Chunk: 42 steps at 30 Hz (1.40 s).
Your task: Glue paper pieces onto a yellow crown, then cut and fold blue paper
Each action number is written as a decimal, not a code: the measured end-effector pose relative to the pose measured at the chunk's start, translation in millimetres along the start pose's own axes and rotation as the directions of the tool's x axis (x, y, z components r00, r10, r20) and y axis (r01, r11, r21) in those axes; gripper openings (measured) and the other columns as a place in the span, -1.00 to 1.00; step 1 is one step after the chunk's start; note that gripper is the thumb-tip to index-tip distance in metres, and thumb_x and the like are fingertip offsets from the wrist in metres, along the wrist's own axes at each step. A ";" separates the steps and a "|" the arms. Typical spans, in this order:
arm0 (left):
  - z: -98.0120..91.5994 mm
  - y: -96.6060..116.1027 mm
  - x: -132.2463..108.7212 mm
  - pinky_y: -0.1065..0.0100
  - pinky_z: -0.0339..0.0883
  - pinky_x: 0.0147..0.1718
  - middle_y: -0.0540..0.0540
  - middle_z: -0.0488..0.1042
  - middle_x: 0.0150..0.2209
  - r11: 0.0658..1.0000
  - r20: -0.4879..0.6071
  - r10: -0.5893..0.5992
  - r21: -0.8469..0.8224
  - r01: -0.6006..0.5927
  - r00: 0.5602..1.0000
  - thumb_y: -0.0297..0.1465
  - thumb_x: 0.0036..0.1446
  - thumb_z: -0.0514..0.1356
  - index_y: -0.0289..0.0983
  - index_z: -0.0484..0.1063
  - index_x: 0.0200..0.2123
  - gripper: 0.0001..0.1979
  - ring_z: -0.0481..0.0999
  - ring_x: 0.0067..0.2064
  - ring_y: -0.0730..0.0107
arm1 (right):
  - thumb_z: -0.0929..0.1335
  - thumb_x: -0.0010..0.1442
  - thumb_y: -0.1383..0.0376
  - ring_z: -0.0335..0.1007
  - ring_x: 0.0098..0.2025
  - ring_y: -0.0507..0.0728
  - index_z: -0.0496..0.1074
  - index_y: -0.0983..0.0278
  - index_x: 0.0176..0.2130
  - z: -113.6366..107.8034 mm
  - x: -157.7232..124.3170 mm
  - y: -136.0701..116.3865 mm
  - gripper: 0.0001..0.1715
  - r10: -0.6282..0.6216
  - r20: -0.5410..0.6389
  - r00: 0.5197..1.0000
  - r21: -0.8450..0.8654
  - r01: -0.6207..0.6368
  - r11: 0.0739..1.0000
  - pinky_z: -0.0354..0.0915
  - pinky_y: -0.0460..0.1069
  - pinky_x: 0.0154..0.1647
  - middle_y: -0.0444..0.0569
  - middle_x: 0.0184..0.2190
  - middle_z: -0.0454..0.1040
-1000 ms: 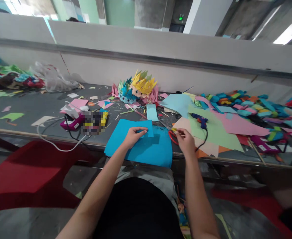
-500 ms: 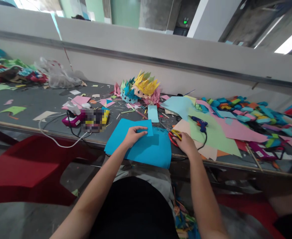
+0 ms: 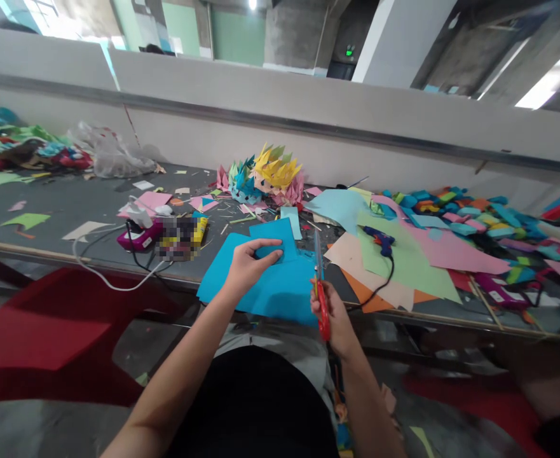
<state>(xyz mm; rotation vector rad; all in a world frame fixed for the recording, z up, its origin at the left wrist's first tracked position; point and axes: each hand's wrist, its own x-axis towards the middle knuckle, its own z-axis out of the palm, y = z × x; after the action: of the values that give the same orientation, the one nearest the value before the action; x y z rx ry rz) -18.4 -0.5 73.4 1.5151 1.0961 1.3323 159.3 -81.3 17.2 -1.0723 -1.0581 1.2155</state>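
Observation:
My left hand (image 3: 248,267) pinches a small blue paper piece (image 3: 274,240) and lifts it over a large blue paper sheet (image 3: 270,286) that hangs over the table's front edge. My right hand (image 3: 333,318) is closed on the red handles of a pair of scissors (image 3: 318,280). The blades point away from me along the blue sheet's right side. A heap of folded paper shapes (image 3: 265,175) in yellow, pink and blue stands behind.
A blue glue gun (image 3: 379,236) lies on green and pink sheets (image 3: 403,254) at the right. A magenta device with cables (image 3: 139,236) sits left of the sheet. Folded coloured pieces (image 3: 470,213) pile up far right. A red chair (image 3: 51,331) stands at the lower left.
My right hand picked the scissors up off the table and brought them to the blue sheet's right side. My left hand raised the small blue piece.

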 end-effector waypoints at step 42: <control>-3.2 24.6 -20.1 0.46 -0.10 -0.75 0.00 0.47 -0.55 0.967 0.004 0.018 0.254 -0.018 1.000 -0.27 -0.07 0.26 -0.25 0.58 -0.31 -0.75 0.01 -0.69 0.62 | 0.38 -0.08 0.03 0.13 -0.65 -0.04 0.35 0.21 -0.34 9.1 -19.6 26.9 -0.64 0.324 0.121 0.938 0.091 -0.336 0.937 0.09 -0.13 -0.67 -0.23 -0.60 0.28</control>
<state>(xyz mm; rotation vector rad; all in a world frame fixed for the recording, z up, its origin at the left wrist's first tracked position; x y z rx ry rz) -20.6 -26.7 91.7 1.7136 1.2937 1.2384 144.4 -99.0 -8.3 -1.1405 -0.8977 1.5965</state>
